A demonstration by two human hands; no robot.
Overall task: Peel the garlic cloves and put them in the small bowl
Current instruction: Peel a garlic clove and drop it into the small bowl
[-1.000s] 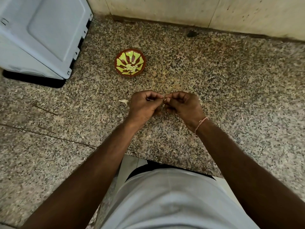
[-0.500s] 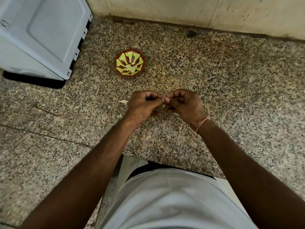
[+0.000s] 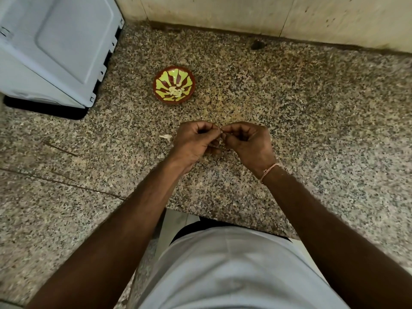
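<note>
Left hand: the left hand (image 3: 194, 141) hovers over the middle of the counter, fingers curled, thumb and forefinger pinching a garlic clove (image 3: 220, 130) at its tip.
Right hand: the right hand (image 3: 247, 143) meets it fingertip to fingertip, fingers curled in, pinching the same clove from the other side; a thin thread bracelet (image 3: 268, 171) circles the wrist.
Clove: only a small pale sliver shows between the fingertips; how much skin is left on it cannot be told.
Small bowl: the small bowl (image 3: 174, 85), red-brown with yellow-green petals, sits on the counter beyond the hands and a little to the left, well apart from them; pale peeled cloves (image 3: 176, 91) lie in its middle.
Loose piece: a white scrap of garlic (image 3: 166, 136) lies on the stone just left of the left hand.
Counter: the speckled granite counter (image 3: 312, 130) runs wide to the right of the hands, bare stone up to the wall.
Near edge: the counter's front edge cuts in just before the person's torso, below the forearms.
Far edge: the beige wall (image 3: 245, 14) closes the back, with a dark spot (image 3: 257, 44) at its foot.
Left side: a pale grey appliance (image 3: 55, 45) fills the far left corner, near the bowl but not touching it.
</note>
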